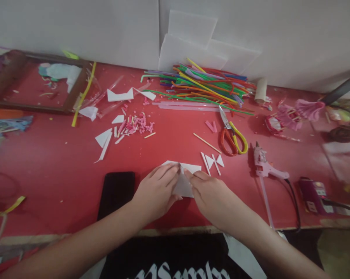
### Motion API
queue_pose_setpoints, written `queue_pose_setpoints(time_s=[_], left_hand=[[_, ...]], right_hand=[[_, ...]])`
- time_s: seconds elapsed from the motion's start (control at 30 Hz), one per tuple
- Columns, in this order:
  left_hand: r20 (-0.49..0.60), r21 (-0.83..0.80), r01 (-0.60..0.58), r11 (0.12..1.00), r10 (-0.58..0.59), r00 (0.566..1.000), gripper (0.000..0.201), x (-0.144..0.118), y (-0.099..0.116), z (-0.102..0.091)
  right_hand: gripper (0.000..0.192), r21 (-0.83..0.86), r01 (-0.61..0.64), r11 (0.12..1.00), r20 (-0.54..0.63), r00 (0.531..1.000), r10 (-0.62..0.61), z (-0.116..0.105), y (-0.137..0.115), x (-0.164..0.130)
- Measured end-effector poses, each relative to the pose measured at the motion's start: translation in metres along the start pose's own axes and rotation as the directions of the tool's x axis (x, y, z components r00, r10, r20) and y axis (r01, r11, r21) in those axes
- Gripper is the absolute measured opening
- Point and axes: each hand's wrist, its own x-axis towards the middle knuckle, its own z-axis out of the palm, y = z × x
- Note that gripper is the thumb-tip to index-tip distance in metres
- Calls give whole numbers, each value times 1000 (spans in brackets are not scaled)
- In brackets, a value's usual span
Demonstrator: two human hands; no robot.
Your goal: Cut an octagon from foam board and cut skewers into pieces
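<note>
A small white sheet (pixel 184 188), paper or thin foam, lies at the table's front between my hands, with a raised fold or edge near its middle. My left hand (pixel 159 188) is closed over its left part, fingertips on the raised edge and thumb lower down. From the right, my right hand (pixel 211 193) grips the same sheet, its index finger pressed against the fold and the other fingers curled. Small white cut triangles (pixel 209 162) and thin strips lie just beyond my right hand. A black phone (pixel 116 190) rests left of my left hand.
Orange-and-yellow-handled scissors (pixel 229 133) lie ahead right, near a pink glue gun (pixel 263 164) with its cord. Colourful pipe cleaners (pixel 204 85) are heaped at the back. Pink scraps (pixel 138 124) and white offcuts (pixel 103 139) are scattered left; a brown frame (pixel 68 102) stands far left.
</note>
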Motion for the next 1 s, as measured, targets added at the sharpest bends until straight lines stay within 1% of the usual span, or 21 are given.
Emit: queue_pose_setpoints(time_s=[0.1, 0.17, 0.23, 0.3, 0.43, 0.53, 0.63, 0.77, 0.83, 0.9, 1.0], left_hand=[[-5, -12, 9, 1000, -10, 1000, 61, 0, 0, -1], [-6, -19, 15, 1000, -15, 1000, 62, 0, 1, -2], [-7, -21, 21, 1000, -21, 1000, 63, 0, 1, -2], [-8, -19, 22, 1000, -22, 1000, 62, -1, 1, -1], [-13, -9, 7, 1000, -7, 1000, 61, -1, 0, -1], [-15, 0, -2, 1000, 2, 1000, 61, 0, 0, -1], [-15, 8, -11, 1000, 11, 1000, 60, 0, -1, 0], [-19, 18, -17, 1000, 17, 1000, 59, 1, 0, -1], [-23, 22, -19, 1000, 19, 1000, 59, 1, 0, -2], [-29, 24, -22, 999, 23, 999, 59, 1, 0, -2], [-42, 26, -24, 999, 25, 999, 61, 0, 0, 0]], right_hand=[[58, -53, 73, 996, -35, 997, -75, 8, 5, -5], [55, -45, 90, 995, -71, 993, -93, 15, 8, -9], [56, -13, 93, 996, -101, 990, -94, 20, 10, -14], [62, 59, 73, 996, -138, 988, -64, 23, 11, -19], [66, 264, -3, 965, -207, 977, 59, 24, 11, -28], [64, 291, -21, 956, -195, 978, 81, 24, 11, -32], [60, 261, -24, 965, -175, 982, 72, 23, 10, -33], [56, 188, 17, 982, -151, 988, 12, 24, 10, -36], [57, 187, 36, 982, -149, 989, -8, 25, 11, -39], [59, 223, 16, 975, -147, 989, 18, 26, 12, -42], [60, 279, -52, 959, -103, 991, 84, 28, 13, -49]])
